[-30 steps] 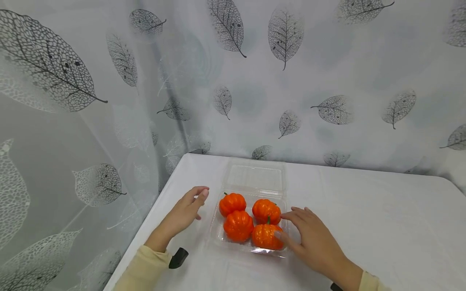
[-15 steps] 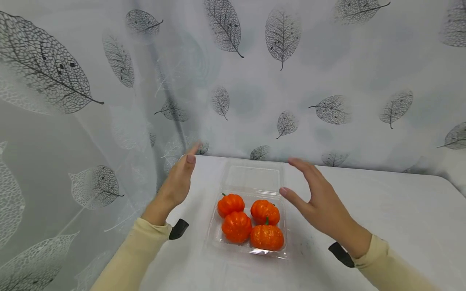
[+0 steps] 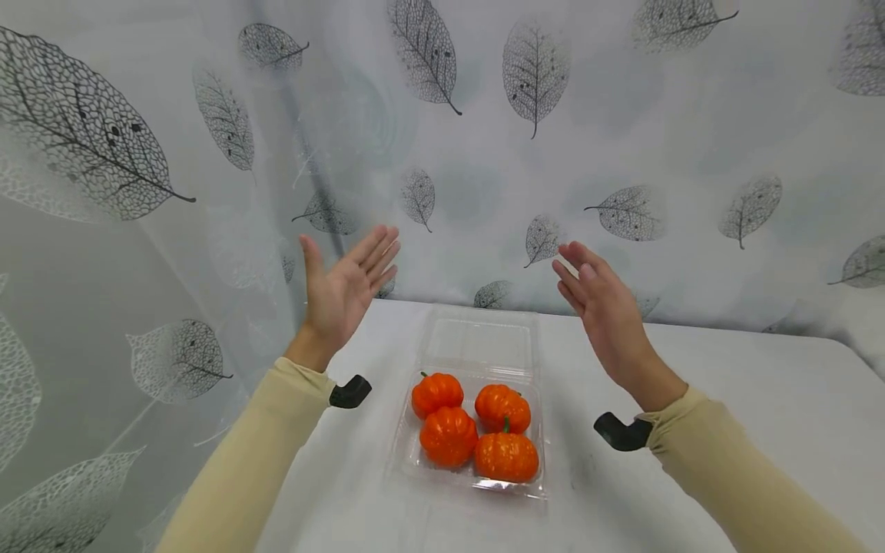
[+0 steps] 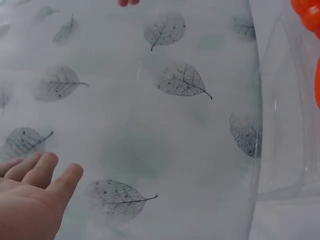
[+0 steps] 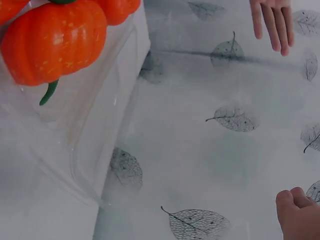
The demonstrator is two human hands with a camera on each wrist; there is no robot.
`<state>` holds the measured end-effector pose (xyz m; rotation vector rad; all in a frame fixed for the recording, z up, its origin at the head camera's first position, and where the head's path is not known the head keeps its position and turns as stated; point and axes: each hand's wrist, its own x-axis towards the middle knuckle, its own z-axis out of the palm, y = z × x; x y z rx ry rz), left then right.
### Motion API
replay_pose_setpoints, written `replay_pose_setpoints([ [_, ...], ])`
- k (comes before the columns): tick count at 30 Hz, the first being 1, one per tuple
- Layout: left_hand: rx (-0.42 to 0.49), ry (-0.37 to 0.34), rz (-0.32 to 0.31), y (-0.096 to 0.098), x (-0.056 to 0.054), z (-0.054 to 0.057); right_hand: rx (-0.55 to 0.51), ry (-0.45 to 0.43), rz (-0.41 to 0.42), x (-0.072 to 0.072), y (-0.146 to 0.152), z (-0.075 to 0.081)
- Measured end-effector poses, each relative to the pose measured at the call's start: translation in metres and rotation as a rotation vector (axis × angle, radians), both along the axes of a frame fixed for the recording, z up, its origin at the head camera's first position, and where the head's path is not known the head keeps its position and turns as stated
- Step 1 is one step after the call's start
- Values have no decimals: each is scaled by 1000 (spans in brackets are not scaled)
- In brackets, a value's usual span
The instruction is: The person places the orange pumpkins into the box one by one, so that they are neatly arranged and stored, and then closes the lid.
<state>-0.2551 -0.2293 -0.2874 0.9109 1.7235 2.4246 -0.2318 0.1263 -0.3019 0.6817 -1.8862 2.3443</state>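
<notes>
My left hand (image 3: 340, 298) is raised above the left side of the table, palm showing, fingers straight and thumb spread, with nothing in it. Opposite it, my right hand (image 3: 611, 319) is also up and holds nothing, its fingers extended. Below and between them stands a clear plastic clamshell box, its lid (image 3: 482, 338) folded back flat on the table. Several orange pumpkins sit in its base, among them a speckled one (image 3: 507, 459) at front right and a smoother one (image 3: 449, 438) at front left. Both hands are apart from the box. The right wrist view shows a pumpkin (image 5: 55, 42) with a green stem.
A white table (image 3: 726, 430) carries the box. Behind it and along the left hangs a pale curtain (image 3: 484, 192) printed with leaves. Black straps or mounts (image 3: 350, 392) show at the cuffs of the beige sleeves (image 3: 256, 453).
Both hands have risen away from the box, the right one from beside the pumpkins. Their fingers have straightened, and the left palm has turned into view. Box and pumpkins stay in place.
</notes>
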Motion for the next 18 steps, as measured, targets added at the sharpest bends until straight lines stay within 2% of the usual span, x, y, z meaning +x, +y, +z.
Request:
replay_pose_setpoints([
  [5,282,-210,-152,-13,-21,-19,-195,-156,127,-17,6,-15],
  [10,490,-405,-240,-31,-38,-53,-388,-342,217,-34,14,-42],
  [14,583,-537,-279,-40,-48,-84,-493,-498,237,-45,23,-72],
  [18,601,-644,-290,-44,-54,-115,-472,-618,229,-45,30,-104],
])
